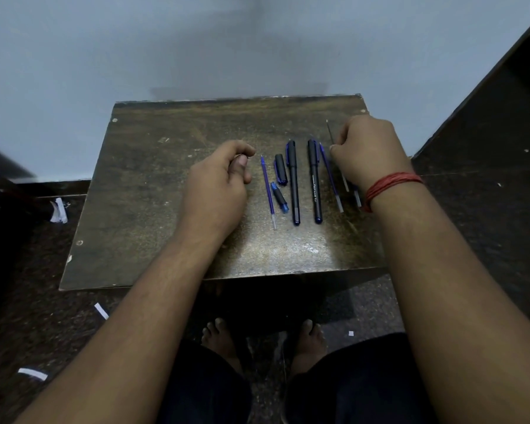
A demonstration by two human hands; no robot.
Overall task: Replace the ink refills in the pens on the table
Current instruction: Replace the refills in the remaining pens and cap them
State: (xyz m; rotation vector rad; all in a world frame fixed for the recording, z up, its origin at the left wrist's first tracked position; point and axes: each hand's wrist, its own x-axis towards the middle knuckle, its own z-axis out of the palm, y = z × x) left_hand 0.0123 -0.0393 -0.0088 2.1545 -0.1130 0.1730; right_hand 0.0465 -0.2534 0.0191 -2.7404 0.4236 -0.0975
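Left hand (219, 182) fingers loosely curled, holding nothing, two capped pens (303, 182) between hands, right hand (364, 154) fingers pinching thin refill (330, 131) on tabletop (166, 185).

Both bare forearms reached forward over the near edge of the counter (153, 185). The left hand (219, 179) rested on the counter left of its middle, fingers loosely curled toward the thumb, gripping nothing that could be made out. The right hand (366, 151) lay toward the counter's far right side, knuckles up, fingers curled under and pinching a thin refill (330, 133). Red thread (392, 186) circled the right wrist.
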